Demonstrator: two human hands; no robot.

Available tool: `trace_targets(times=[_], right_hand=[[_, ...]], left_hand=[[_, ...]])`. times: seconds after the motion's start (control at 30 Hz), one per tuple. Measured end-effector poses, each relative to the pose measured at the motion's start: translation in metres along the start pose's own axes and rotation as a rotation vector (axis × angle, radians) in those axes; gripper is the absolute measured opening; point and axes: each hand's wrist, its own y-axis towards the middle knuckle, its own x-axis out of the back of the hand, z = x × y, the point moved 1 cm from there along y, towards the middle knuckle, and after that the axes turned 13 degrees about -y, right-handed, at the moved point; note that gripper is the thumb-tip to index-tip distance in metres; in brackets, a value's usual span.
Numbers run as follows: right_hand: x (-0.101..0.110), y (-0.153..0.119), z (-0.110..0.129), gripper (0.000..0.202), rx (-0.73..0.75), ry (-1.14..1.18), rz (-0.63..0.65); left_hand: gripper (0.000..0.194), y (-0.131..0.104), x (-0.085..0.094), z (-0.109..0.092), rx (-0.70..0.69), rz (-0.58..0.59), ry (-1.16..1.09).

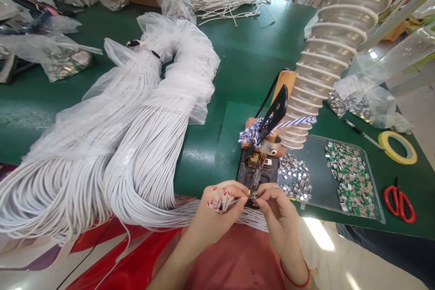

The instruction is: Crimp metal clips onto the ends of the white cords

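My left hand (210, 222) is closed around a bunch of white cables, whose stripped ends (222, 201) show small red tips. Its thumb and forefinger meet near a tiny yellow piece (248, 193). Close against it, my right hand (282, 219) pinches a small metal connector (253, 195); the fingers partly hide it. Both hands are at the front of a dark work fixture (243, 174) with a black lever (277, 108). Long white cables (146, 145) run from beneath my hands to the left, partly wrapped in clear plastic.
A wide ribbed hose (316, 59) comes down behind the fixture. To the right are a tray (319, 181) with loose metal connectors (295, 176) and green-and-silver connectors (351, 179), a yellow tape roll (397, 147), a pen (363, 135) and red scissors (399, 204). More cables (224, 2) lie behind.
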Motion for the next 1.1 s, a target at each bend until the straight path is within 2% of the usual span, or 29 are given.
trace_targets(times=[0.23,0.4,0.5,0.67,0.83,1.1], right_hand=[[-0.004,0.004,0.001,0.013,0.044,0.011,-0.049],[-0.007,0.007,0.004,0.015,0.076,0.020,-0.078],[-0.008,0.007,0.004,0.014,0.076,-0.011,-0.093],[-0.003,0.001,-0.001,0.017,0.053,-0.095,-0.127],[0.003,-0.005,-0.004,0.013,0.040,-0.174,-0.066],[-0.002,-0.004,0.002,0.016,0.118,-0.140,-0.095]], left_hand=[[0.017,0.001,0.000,-0.006,-0.056,-0.022,-0.004],[0.020,-0.002,0.003,-0.006,-0.163,0.072,0.088],[0.020,-0.003,0.004,-0.005,-0.197,0.083,0.108],[0.019,-0.002,0.003,-0.006,-0.091,0.029,0.049],[0.019,-0.001,0.000,-0.003,-0.001,0.004,0.019],[0.018,-0.001,0.000,-0.004,-0.040,0.003,0.059]])
